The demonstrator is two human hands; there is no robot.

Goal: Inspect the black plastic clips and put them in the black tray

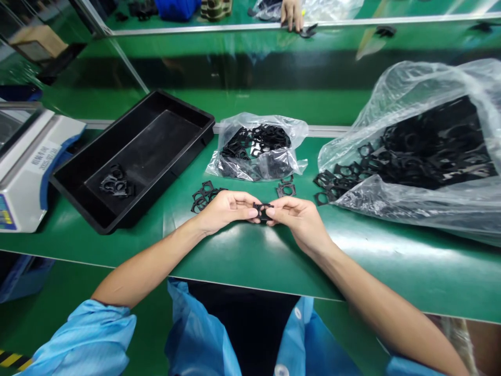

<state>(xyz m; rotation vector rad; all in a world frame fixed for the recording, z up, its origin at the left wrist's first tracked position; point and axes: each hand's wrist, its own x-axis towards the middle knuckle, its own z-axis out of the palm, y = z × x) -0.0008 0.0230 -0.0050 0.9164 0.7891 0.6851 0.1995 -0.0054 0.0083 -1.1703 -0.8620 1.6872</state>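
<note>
Right at the middle, the left hand and the right hand meet over one small black part, each pinching an end between thumb and fingers, so neither is nearer to it. The part lies directly between the fingertips, its long side apparently running left to right; the fingers cover too much of it to tell its exact shape. It seems to be held just above the near side of the green table. Just beyond the left hand, and partly hidden by it, sits a loose pile of similar parts; a few more loose pieces lie just past the right hand's fingers. Farther off, straight ahead, rests a small clear bag filled with such parts. To the far left, the black tray slants away, nearer the left hand, with a small cluster inside; the pile and the tray's raised wall stand between. A white scale-like device is left of that. On the right, a large plastic bag spills parts leftward, and far across, another person's hand rests by a ledge.
</note>
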